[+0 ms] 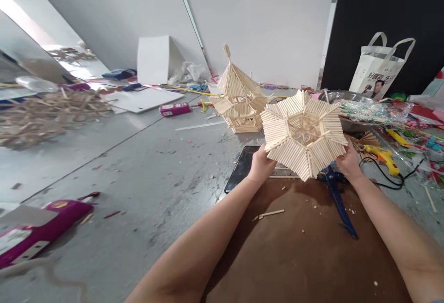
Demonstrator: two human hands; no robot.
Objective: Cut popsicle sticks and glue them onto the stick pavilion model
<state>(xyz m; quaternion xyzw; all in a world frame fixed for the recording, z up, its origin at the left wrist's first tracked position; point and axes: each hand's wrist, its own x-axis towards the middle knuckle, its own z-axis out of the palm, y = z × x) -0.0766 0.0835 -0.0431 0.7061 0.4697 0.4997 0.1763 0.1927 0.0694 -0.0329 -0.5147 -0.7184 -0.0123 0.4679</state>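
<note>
Between my two hands is a star-shaped roof (310,156) built of thin wooden sticks, tilted so that its top and the hexagonal opening in its middle face me. My left hand (261,165) grips its lower left edge; my right hand (349,162) grips the lower right edge. Fingers of both hands are partly hidden behind the sticks. Just beyond stands a tiered stick pavilion (239,97) with a pointed top. Under the held roof lie blue-handled cutters (338,201), near my right hand. A dark tablet-like panel (239,169) lies flat by my left hand.
A brown mat (312,247) carries a loose stick (272,213) and scraps. At right are a yellow glue gun (383,157) with a black cord, a metal bowl (347,95) and a white bag (376,69). Left are a stick pile (52,113) and a purple box-like device (48,226).
</note>
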